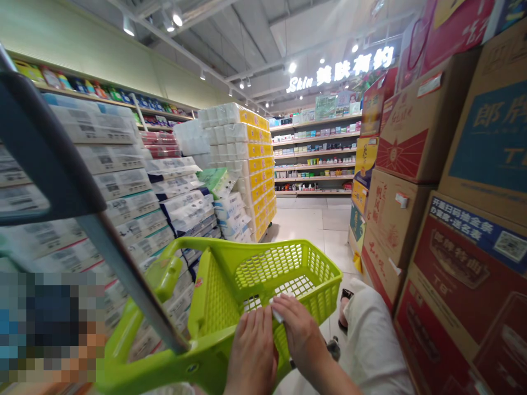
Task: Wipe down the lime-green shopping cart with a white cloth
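A lime-green plastic rolling shopping basket [267, 247] stands before me, its perforated inside bare of goods. My left hand [252, 343] lies over its near rim, fingers together and curled over the edge. Close beside it, my right hand [300, 329] is also closed at the rim. A small white piece [277, 315], possibly paper or tissue, shows under the right fingers; its full shape is hidden. The grey metal pull handle [135, 274] rises from the basket toward the upper left, with a dark grip at its top.
Stacked tissue packs [119, 181] line the left, with a tall yellow-and-white stack [259, 164] farther on. Liquor cartons [453, 285] are piled along the right. Shelves of small goods [315, 159] stand at the back. Pale trousers [370, 334] show beside the basket. A blurred patch covers the lower left.
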`<state>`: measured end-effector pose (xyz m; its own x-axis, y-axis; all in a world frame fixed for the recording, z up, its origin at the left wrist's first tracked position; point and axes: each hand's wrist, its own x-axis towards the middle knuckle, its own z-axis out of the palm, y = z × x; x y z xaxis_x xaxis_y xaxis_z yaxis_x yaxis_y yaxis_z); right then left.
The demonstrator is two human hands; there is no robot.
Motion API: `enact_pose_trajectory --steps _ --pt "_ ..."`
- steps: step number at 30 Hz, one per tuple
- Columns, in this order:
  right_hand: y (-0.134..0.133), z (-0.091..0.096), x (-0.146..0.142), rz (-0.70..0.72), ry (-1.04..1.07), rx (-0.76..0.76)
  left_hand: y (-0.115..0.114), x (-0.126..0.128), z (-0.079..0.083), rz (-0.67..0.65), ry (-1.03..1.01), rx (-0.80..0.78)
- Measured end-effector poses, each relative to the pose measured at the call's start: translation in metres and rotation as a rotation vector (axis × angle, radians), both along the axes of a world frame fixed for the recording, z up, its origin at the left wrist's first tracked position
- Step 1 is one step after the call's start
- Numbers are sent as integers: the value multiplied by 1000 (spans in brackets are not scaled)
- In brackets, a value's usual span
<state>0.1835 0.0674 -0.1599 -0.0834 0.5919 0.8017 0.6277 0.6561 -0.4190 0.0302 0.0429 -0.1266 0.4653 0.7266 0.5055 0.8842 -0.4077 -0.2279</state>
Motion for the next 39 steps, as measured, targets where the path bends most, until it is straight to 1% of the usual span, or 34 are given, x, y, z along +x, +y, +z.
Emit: enact_pose_trajectory --steps 2,5,7,9,12,14,16,20,22,23,26,28,30,33,35,37,39 --pt "3 -2 7 -23 -1 0 -1 -2 0 -10 -5 23" --pt "11 -10 29 -131 11 -6 -2 -4 1 -27 -43 44" --pt "13 -14 35 -186 20 -8 -2 -5 1 -27 -66 35" --pt "10 -13 28 -172 16 -12 -3 -6 2 -16 -71 13" --pt "3 -7 8 -78 -8 -15 -3 -7 6 -8 -52 -7" --pt "2 -5 5 -52 -17 -18 -4 -8 8 -4 -47 -13" --pt "5 -8 15 -83 -13 -19 -4 -10 9 0 -54 -21" --pt "14 -19 40 -215 27 2 -1 -12 9 22 -75 -30" --pt "14 -20 37 -233 37 -3 0 -13 7 33 -96 -26" --pt "12 -19 30 -216 33 -10 1 -13 6 35 -105 -24" --pt "6 -12 5 -106 -10 -25 3 -16 3 32 -103 -25" --pt "3 -9 -2 -57 -39 -27 4 -18 2 25 -97 -11" --pt "5 -10 5 -65 -46 -27 4 -21 2 21 -101 4" --pt "11 -19 29 -162 -12 -18 6 -25 3 24 -124 23" --pt "14 -24 38 -222 12 -20 7 -26 3 31 -139 30" --pt "14 -25 32 -229 16 -24 10 -28 2 32 -150 33" --pt "12 -23 17 -178 -5 -23 12 -30 0 21 -153 39"
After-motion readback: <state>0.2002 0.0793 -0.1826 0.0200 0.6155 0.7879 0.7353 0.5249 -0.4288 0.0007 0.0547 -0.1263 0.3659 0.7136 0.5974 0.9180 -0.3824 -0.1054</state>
